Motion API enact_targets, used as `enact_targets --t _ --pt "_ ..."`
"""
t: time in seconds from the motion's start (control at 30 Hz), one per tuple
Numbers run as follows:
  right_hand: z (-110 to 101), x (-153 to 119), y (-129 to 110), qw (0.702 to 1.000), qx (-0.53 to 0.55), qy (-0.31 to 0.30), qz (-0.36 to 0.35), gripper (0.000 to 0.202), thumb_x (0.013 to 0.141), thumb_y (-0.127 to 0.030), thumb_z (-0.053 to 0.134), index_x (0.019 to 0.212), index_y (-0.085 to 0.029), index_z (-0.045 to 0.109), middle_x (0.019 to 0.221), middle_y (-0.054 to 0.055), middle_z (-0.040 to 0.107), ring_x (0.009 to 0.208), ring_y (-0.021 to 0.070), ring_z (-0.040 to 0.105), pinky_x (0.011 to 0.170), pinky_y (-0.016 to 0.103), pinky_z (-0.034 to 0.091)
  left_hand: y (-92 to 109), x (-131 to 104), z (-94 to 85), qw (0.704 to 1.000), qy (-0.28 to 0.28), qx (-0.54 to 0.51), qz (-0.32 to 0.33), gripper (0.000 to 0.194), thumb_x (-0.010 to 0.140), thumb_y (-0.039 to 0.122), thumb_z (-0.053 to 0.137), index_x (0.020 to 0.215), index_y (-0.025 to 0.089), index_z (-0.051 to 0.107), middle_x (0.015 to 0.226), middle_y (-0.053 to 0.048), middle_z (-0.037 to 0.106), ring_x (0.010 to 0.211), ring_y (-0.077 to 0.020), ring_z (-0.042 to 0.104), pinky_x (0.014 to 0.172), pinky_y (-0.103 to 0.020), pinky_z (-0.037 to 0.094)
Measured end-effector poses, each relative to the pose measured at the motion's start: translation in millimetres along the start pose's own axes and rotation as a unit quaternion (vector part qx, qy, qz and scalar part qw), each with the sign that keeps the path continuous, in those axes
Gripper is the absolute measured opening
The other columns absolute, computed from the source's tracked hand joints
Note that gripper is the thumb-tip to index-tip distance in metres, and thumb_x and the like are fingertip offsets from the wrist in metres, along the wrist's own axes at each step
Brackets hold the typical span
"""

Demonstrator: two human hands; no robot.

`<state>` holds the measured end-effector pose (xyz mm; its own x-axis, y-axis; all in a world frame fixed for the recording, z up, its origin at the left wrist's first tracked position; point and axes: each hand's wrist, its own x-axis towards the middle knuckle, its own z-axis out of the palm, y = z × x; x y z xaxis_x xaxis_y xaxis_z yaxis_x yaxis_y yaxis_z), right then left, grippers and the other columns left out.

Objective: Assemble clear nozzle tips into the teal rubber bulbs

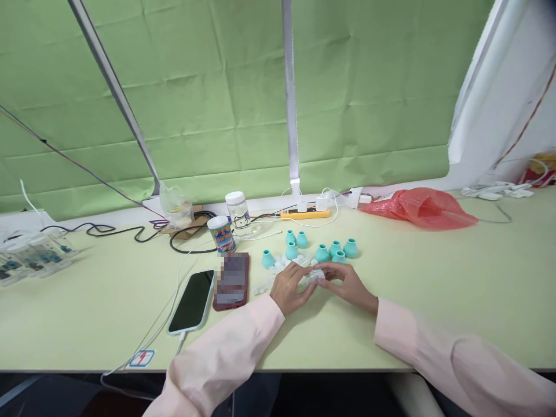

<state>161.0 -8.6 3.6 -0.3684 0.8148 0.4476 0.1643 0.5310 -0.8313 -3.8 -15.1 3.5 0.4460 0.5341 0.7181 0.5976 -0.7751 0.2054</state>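
My left hand [292, 288] and my right hand [344, 282] meet just above the table, fingers closed around a small whitish translucent piece [318, 274]. Its exact kind is too small to make out. Right behind my hands lies a loose pile of small white pieces [278, 265], partly hidden by my left hand. Several turquoise vase-shaped pieces with narrow open necks stand around the pile, one turquoise piece [268, 259] at its left and another turquoise piece [351, 248] at the far right of the group.
Left of my hands lie a red-cased phone [232, 282] and a phone on a cable [192, 302]. Behind them stand a printed can [222, 234] and a clear white-lidded jar [238, 213]. A yellow power strip [305, 214] and a red plastic bag [419, 207] lie along the back.
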Motion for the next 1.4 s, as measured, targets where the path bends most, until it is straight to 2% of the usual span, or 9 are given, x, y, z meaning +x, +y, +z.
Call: enact_targets --t 0.13,0.27,0.4,0.53,0.8,0.93,1.13,1.27,1.4 --pt "-13 3 -1 0.978 -0.144 0.137 -0.066 0.031 0.068 -0.031 0.049 0.096 -0.017 0.045 0.077 0.005 0.056 0.064 0.0141 0.052 0.061 0.028 0.043 -3 1 -0.2 0.999 0.021 -0.015 -0.027 0.025 0.07 0.027 0.047 0.093 0.016 0.049 0.076 -0.006 0.056 0.073 -0.0161 0.051 0.063 -0.03 0.043" --pt "-31 11 -1 0.894 -0.372 0.243 -0.061 0.024 0.068 -0.032 0.045 0.085 -0.016 0.05 0.084 0.007 0.055 0.076 0.0178 0.05 0.065 0.028 0.038 -5 2 -1.5 0.999 0.028 -0.022 -0.034 0.024 0.071 0.027 0.047 0.092 0.016 0.05 0.074 -0.005 0.057 0.071 -0.0152 0.051 0.062 -0.03 0.043" --pt "-38 16 3 0.832 -0.516 0.188 0.07 0.025 0.068 -0.038 0.042 0.077 -0.018 0.053 0.074 0.004 0.057 0.069 0.0177 0.052 0.053 0.024 0.032 -5 2 -1.2 0.998 0.022 -0.024 -0.05 0.024 0.07 0.028 0.047 0.092 0.017 0.05 0.074 -0.005 0.056 0.066 -0.0137 0.05 0.059 -0.028 0.043" --pt "-41 18 6 0.812 -0.545 0.115 0.171 0.029 0.066 -0.045 0.041 0.077 -0.02 0.051 0.07 0.003 0.058 0.061 0.0182 0.053 0.048 0.024 0.029 -7 1 1.3 0.997 0.016 -0.021 -0.077 0.026 0.07 0.026 0.048 0.094 0.017 0.049 0.072 -0.003 0.055 0.062 -0.0122 0.05 0.057 -0.027 0.044" --pt "-44 18 11 0.812 -0.542 0.04 0.211 0.031 0.064 -0.046 0.042 0.07 -0.017 0.051 0.069 0.006 0.057 0.065 0.0219 0.055 0.05 0.027 0.033 -5 0 1.5 0.991 0.016 -0.058 -0.12 0.03 0.07 0.027 0.047 0.098 0.017 0.047 0.08 -0.004 0.056 0.063 -0.0108 0.05 0.059 -0.027 0.046" --pt "-44 17 9 0.834 -0.521 0.088 0.16 0.025 0.061 -0.042 0.046 0.061 -0.017 0.047 0.065 0.004 0.055 0.062 0.0194 0.053 0.05 0.027 0.036 -5 3 2.0 0.979 0.021 -0.127 -0.16 0.03 0.068 0.028 0.05 0.096 0.017 0.052 0.075 -0.004 0.057 0.062 -0.0111 0.05 0.06 -0.028 0.045" --pt "-33 11 0 0.935 -0.31 0.148 -0.087 0.015 0.061 -0.028 0.051 0.064 -0.019 0.04 0.069 0.002 0.054 0.067 0.0153 0.053 0.055 0.026 0.044 -11 10 0.0 0.867 -0.019 -0.391 -0.308 0.036 0.061 0.029 0.058 0.092 0.011 0.052 0.061 -0.002 0.056 0.05 -0.0087 0.05 0.051 -0.024 0.044" --pt "-25 6 0 0.942 -0.258 0.151 -0.154 0.018 0.062 -0.022 0.052 0.078 -0.018 0.043 0.077 0.004 0.054 0.071 0.0158 0.053 0.062 0.028 0.045 -12 12 -3.2 0.797 -0.01 -0.499 -0.342 0.035 0.056 0.028 0.062 0.085 0.011 0.05 0.059 -0.003 0.058 0.047 -0.0085 0.05 0.05 -0.024 0.043" --pt "-21 4 2 0.929 -0.291 0.124 -0.191 0.026 0.062 -0.019 0.051 0.086 -0.018 0.043 0.079 0.005 0.052 0.074 0.0172 0.05 0.066 0.031 0.043 -12 11 -3.2 0.764 -0.028 -0.543 -0.346 0.032 0.056 0.026 0.063 0.081 0.009 0.052 0.06 -0.005 0.059 0.048 -0.01 0.052 0.053 -0.027 0.043"
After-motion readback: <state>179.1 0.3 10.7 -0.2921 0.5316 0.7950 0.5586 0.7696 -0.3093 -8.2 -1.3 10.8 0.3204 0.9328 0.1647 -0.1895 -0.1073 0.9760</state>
